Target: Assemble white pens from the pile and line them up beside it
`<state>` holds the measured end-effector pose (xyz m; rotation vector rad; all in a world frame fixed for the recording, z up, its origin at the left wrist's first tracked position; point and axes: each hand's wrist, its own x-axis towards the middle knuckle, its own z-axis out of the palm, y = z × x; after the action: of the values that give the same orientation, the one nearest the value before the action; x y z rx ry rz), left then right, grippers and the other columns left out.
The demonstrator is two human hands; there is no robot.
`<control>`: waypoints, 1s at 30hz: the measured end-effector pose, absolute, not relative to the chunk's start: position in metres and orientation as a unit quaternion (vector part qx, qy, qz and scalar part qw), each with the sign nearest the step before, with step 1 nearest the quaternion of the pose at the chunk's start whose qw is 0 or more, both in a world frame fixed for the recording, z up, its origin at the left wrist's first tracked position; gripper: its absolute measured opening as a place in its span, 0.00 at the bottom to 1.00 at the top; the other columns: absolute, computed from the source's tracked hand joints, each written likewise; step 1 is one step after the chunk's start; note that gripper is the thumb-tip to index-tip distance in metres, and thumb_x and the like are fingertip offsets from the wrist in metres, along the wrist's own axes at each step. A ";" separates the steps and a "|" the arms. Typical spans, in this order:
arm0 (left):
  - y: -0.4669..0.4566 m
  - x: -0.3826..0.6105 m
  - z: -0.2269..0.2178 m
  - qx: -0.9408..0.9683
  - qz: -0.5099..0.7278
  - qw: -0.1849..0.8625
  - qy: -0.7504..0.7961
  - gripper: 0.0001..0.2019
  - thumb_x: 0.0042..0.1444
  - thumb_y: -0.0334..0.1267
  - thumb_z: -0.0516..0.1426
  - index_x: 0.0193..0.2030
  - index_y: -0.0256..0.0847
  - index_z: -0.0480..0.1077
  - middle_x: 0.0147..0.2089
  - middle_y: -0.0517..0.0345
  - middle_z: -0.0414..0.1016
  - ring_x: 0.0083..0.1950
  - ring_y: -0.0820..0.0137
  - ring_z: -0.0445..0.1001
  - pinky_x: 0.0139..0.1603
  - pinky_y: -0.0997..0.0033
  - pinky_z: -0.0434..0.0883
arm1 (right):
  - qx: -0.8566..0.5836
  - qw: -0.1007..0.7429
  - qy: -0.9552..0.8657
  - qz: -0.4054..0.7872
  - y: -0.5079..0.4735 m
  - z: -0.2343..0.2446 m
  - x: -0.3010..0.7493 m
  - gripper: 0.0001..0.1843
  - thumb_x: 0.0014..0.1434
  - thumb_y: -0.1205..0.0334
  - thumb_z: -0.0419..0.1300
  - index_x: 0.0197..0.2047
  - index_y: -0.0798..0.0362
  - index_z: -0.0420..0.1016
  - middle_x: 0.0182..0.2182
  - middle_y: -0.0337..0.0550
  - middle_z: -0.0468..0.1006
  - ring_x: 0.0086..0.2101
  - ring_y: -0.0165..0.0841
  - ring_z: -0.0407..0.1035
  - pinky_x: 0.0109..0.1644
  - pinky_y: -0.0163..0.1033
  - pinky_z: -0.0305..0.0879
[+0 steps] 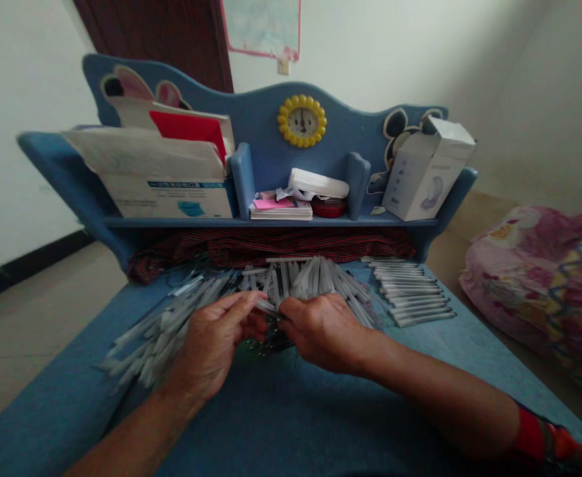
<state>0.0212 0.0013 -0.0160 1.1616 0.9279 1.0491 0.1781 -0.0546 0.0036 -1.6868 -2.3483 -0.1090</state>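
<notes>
at frame centre the left hand and right hand pinch one slim grey plastic tube; a neat finished row lies right, a big loose pile left.

Tubes are lying fanned just behind both hands, more trailing off to their left; a neat row of tubes is sitting to their right, a shelf standing behind.

I see matt blue felt-like cloth on the desk top, pale smooth plastic tubes in rows, and a glossy white cardboard box.
</notes>
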 end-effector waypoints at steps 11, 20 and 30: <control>0.002 0.020 -0.018 0.599 0.433 0.529 0.416 0.11 0.47 0.42 0.61 0.32 0.37 0.77 0.29 0.51 0.77 0.23 0.71 0.71 0.23 0.72 0.70 | -0.718 -0.088 -0.687 -0.076 -0.082 0.013 0.334 0.11 0.61 0.62 0.51 0.35 0.51 0.74 0.33 0.43 0.75 0.31 0.30 0.69 0.29 0.34 0.51; 0.002 0.023 -0.022 0.646 0.421 0.477 0.422 0.06 0.47 0.39 0.61 0.29 0.41 0.78 0.21 0.56 0.75 0.21 0.70 0.70 0.24 0.74 0.68 | -0.738 -0.082 -0.667 -0.060 -0.106 -0.028 0.396 0.13 0.63 0.64 0.48 0.35 0.53 0.73 0.35 0.45 0.74 0.34 0.30 0.68 0.36 0.35 0.56; 0.008 0.015 -0.018 0.659 0.424 0.446 0.433 0.06 0.49 0.37 0.60 0.31 0.39 0.77 0.23 0.56 0.75 0.22 0.71 0.71 0.25 0.74 0.69 | -0.714 -0.041 -0.692 -0.095 -0.109 -0.046 0.402 0.13 0.62 0.67 0.47 0.34 0.54 0.72 0.34 0.46 0.73 0.32 0.31 0.67 0.34 0.36 0.57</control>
<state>0.0152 0.0081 -0.0183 1.6334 1.0722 1.0492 0.4022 -0.1087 -0.0460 -2.3045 -2.2324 -0.3080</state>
